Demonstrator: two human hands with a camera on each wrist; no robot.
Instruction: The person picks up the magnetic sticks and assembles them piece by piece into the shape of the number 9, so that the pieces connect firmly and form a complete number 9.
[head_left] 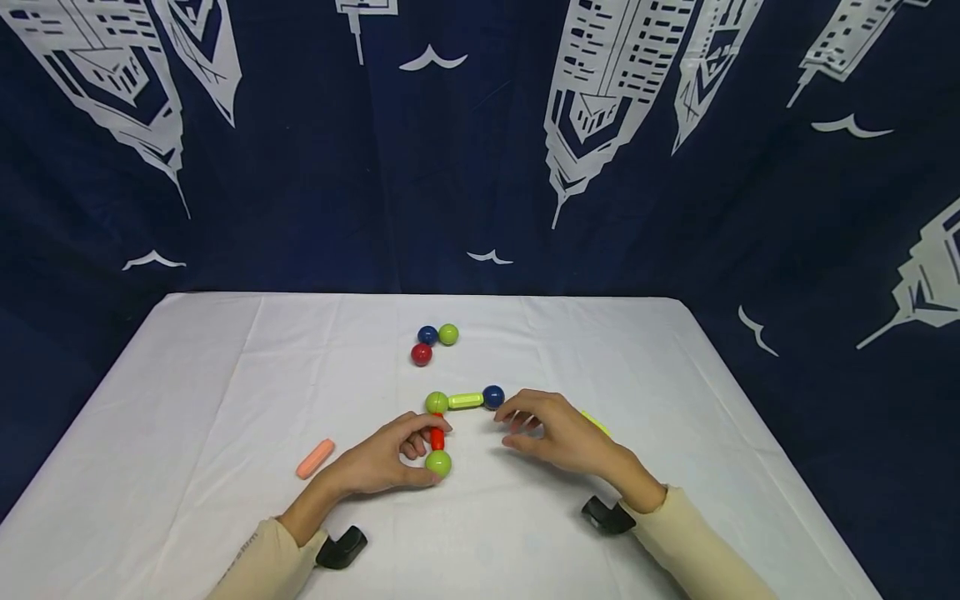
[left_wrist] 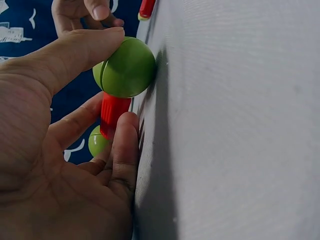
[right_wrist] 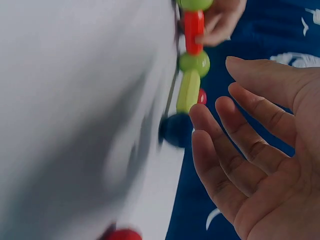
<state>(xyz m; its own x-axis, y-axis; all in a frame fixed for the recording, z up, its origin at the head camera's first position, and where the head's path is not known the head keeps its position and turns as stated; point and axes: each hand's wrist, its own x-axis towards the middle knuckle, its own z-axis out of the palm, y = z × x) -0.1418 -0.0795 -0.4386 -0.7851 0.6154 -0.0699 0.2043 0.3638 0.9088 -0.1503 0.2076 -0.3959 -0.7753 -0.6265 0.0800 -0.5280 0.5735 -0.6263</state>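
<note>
An L-shaped chain of toy balls and rods lies on the white cloth. Its lower leg has a green ball (head_left: 438, 463), a red rod (head_left: 437, 439) and another green ball (head_left: 437, 402) at the corner. From there a yellow-green rod (head_left: 466, 401) runs right to a dark blue ball (head_left: 493, 397). My left hand (head_left: 397, 454) grips the lower leg, its thumb on the near green ball (left_wrist: 130, 67) and fingers by the red rod (left_wrist: 114, 112). Just right of the blue ball, my right hand (head_left: 558, 429) hovers, fingers apart and loosely bent, holding nothing.
Behind the chain sit a loose blue ball (head_left: 427, 335), green ball (head_left: 448, 334) and red ball (head_left: 422, 355). An orange rod (head_left: 316, 458) lies left of my left hand. Part of a yellow-green rod (head_left: 596, 422) shows behind my right hand.
</note>
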